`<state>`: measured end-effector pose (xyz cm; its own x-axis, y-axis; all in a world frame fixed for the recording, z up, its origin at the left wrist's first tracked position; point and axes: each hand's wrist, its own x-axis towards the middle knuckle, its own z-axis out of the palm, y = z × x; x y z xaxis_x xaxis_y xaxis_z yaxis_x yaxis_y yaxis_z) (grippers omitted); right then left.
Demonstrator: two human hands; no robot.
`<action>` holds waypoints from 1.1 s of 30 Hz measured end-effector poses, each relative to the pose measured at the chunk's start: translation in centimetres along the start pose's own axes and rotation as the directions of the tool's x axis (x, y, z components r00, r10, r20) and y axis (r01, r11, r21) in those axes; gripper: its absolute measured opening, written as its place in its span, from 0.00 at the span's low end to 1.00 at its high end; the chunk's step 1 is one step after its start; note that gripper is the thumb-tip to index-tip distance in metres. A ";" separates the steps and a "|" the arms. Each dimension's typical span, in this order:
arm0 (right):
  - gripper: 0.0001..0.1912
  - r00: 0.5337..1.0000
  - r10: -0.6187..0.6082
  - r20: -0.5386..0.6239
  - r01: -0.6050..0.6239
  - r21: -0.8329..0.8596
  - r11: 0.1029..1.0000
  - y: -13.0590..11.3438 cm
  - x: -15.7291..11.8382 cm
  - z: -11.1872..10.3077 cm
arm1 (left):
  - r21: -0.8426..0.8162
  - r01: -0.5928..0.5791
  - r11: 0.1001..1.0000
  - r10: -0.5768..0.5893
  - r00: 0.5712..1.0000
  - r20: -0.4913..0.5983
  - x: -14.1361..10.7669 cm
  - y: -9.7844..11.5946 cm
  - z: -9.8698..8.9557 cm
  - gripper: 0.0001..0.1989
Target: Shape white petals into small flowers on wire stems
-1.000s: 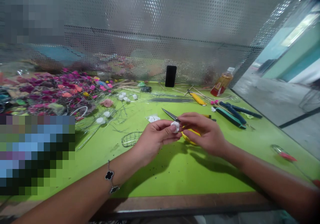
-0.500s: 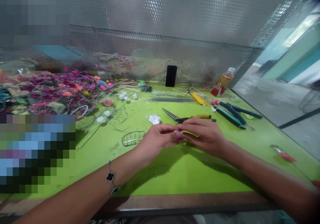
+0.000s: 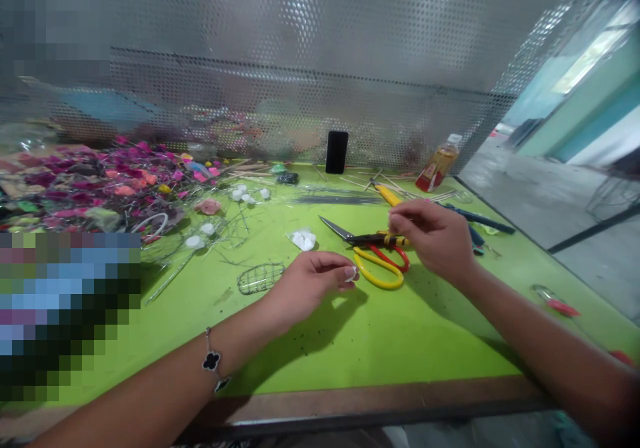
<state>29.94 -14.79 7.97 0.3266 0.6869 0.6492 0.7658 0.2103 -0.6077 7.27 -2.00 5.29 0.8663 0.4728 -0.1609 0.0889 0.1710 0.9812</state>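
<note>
My left hand [image 3: 320, 276], a bracelet on its wrist, pinches a small white piece [image 3: 352, 275] between thumb and fingertips. To its right and farther off, my right hand [image 3: 433, 235] is raised with its thumb and fingers pressed together; whether anything is in that pinch I cannot make out. Below and left of the right hand lie scissors [image 3: 379, 276] with one yellow and one red handle loop. Dark-jawed pliers [image 3: 367, 240] rest across them, their grips partly hidden by the right hand. A white crumpled piece [image 3: 303, 239] and an oval wire frame [image 3: 260, 279] lie near the left hand.
Pink and purple wire-and-fabric pieces [image 3: 140, 175] heap up at the left. Along the back stand a phone [image 3: 337, 153] and a bottle [image 3: 437, 165]; straight wires [image 3: 340, 199] lie before them. A yellow-handled tool [image 3: 387, 193] and blue-handled pliers [image 3: 487, 220] are at the right.
My hands were together at the white piece. The right one has moved away, up and to the right, uncovering the scissors' handles; the left still holds the piece.
</note>
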 end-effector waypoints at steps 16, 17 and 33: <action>0.14 0.852 0.332 0.404 -0.491 0.401 0.773 0.2 -1.0 1.6 | 0.739 -0.361 0.569 0.300 0.928 0.223 0.0 -0.5 -0.4 0.20; 0.14 0.849 0.329 0.414 -0.499 0.421 0.757 0.2 -1.0 1.6 | 0.754 -0.358 0.551 0.291 0.929 0.229 0.0 -0.6 -0.5 0.21; 0.11 0.891 0.257 0.373 -0.407 0.411 0.816 -1.0 -1.4 2.2 | 0.508 -0.264 0.820 0.307 0.952 -0.001 -0.8 0.7 0.1 0.18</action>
<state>27.52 -14.45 6.69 0.2809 0.9261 0.2518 0.2642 0.1776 -0.9480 6.70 -2.35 6.10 0.8513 0.5033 0.1483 0.0936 -0.4238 0.9009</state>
